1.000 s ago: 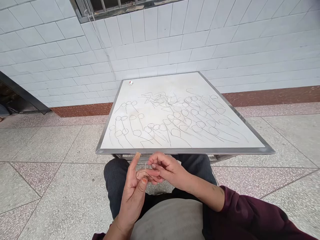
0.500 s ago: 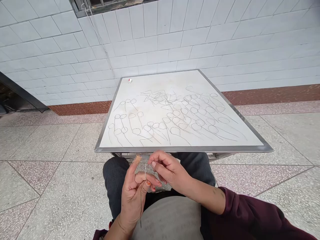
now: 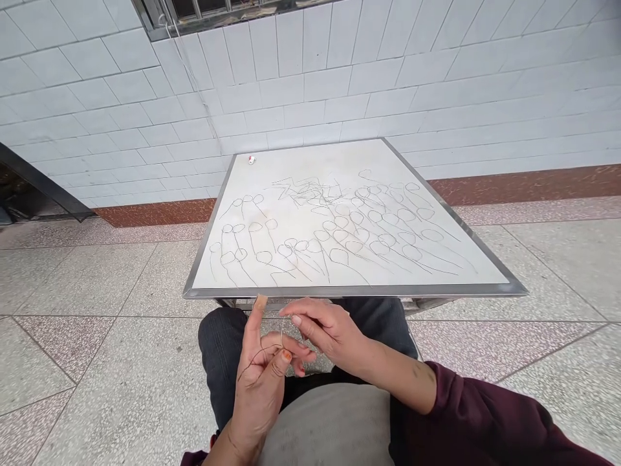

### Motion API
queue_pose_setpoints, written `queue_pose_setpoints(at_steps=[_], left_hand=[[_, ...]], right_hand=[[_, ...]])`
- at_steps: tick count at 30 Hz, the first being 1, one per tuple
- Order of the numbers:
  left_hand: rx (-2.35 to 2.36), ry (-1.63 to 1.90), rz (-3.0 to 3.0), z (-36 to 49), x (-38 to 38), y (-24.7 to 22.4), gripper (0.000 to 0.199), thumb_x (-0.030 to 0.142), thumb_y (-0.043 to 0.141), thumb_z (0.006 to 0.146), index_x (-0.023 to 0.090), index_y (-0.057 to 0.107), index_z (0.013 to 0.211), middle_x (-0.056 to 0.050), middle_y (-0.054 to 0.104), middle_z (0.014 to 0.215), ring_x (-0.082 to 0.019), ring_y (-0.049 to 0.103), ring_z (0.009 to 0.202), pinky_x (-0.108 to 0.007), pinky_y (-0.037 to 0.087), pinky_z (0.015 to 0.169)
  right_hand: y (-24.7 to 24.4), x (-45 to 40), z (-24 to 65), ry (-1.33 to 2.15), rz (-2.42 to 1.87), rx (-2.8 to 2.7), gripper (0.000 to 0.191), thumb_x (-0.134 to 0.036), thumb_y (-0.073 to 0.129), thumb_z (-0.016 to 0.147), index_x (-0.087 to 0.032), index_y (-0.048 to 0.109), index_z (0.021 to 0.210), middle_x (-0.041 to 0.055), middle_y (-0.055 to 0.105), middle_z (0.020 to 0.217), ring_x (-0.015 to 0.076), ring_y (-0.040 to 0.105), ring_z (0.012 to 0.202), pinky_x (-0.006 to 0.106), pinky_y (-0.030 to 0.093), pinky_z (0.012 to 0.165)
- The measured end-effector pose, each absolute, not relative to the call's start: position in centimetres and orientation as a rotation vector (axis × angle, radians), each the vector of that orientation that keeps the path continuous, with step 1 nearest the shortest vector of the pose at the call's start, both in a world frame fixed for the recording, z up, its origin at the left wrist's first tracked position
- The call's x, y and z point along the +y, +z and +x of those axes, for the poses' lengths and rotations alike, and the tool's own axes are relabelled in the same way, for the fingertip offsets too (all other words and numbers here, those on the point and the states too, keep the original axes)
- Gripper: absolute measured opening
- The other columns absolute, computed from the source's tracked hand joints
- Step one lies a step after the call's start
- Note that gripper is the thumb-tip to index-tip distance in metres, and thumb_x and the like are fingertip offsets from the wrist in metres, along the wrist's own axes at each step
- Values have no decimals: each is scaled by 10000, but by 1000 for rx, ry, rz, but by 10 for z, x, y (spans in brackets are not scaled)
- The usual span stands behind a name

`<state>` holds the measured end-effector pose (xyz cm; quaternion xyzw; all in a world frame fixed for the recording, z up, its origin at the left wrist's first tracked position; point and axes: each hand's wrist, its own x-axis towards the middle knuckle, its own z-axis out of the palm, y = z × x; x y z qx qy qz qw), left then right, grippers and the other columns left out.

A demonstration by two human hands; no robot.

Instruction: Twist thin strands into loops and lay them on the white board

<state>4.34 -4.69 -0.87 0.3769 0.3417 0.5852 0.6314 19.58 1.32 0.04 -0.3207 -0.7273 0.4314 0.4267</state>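
Note:
My left hand (image 3: 257, 385) is raised above my lap, its thumb pressed against the fingers on a thin wire (image 3: 282, 333). A tan wrap (image 3: 261, 302) covers the tip of its upright index finger. The wire's dark tail curves across the left palm. My right hand (image 3: 334, 330) pinches the upper part of the wire between thumb and index finger, just right of the left fingers. Between both hands the wire bends into a small loop, partly hidden by fingers. Beyond them, a white table (image 3: 213, 275) carries many looped wires with long tails.
A tangle of bent wires (image 3: 313, 191) lies toward the table's back. A small red and white object (image 3: 251, 160) sits at its far left corner. The table's metal edge (image 3: 354, 290) runs just beyond my hands. A tiled wall (image 3: 291, 90) stands behind.
The wire's tail, which hung down below my left thumb, now curves leftward over the palm. My right fingers have shifted slightly and straightened at the wire; the left index finger has tipped a little left.

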Motion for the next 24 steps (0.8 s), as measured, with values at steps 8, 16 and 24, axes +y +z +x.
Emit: queue_pose_setpoints(at_steps=[8,16,24], left_hand=[[748,1441,792,47,-46,-7,689,225,662,858,381,335,1445,57,659,704,-112,635,722,-251,525,755],[760,1510,646,47,-42,-9,620,183,674,845,320,438,1402,59,638,699,-80,610,760,-227,467,880],[856,1535,645,47,-39,-12,602,212,694,832,351,471,1373,64,623,701,-65,593,728,-182,465,804]], right_hand=[[6,13,197,953,-776,-1816,259,-268,410,987,-257,656,1070,27,652,813,163,599,757,305,485,715],[1,11,192,1274,-742,-1698,276,-279,480,963,-266,594,1214,-5,577,793,103,515,599,246,459,573],[-2,11,188,1162,-830,-1688,274,-320,467,974,-289,625,1196,9,549,785,130,513,659,289,478,637]])
